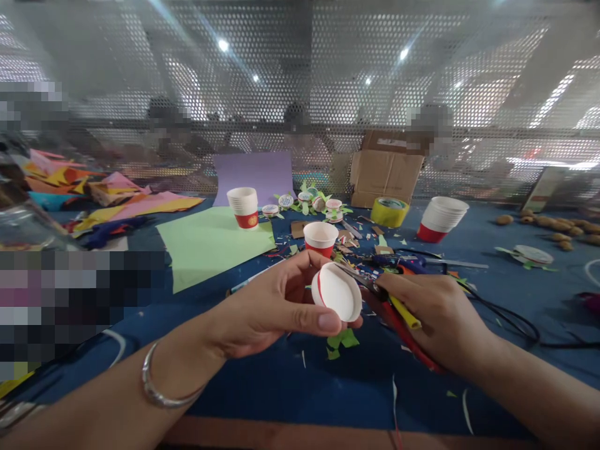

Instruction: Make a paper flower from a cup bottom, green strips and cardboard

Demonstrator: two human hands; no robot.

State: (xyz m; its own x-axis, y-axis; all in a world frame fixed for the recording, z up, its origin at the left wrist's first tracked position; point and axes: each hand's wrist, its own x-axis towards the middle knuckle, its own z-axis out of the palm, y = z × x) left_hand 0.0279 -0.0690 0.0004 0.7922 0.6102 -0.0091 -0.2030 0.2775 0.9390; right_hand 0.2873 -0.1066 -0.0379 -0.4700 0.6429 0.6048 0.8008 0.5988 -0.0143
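My left hand (285,303) pinches the cut-off bottom of a paper cup (340,292), a shallow white piece with a thin red edge, its hollow side facing me. In my right hand (435,312) is a pair of scissors (412,344) with a red handle; the blades point left and touch or nearly touch the piece's upper rim. A yellow tube-like part shows beside my right fingers; I cannot tell whether it belongs to the scissors. Just behind the piece stands a red and white paper cup (320,236). Green paper scraps (342,340) lie below my left hand.
Stacked paper cups (244,206) stand on green paper (210,244); another stack (440,219) is at right. Small paper turtles (304,203), yellow tape (389,212) and a cardboard box (387,175) are behind. A glue gun (412,261), black cable (515,319) and walnuts (553,223) lie rightward.
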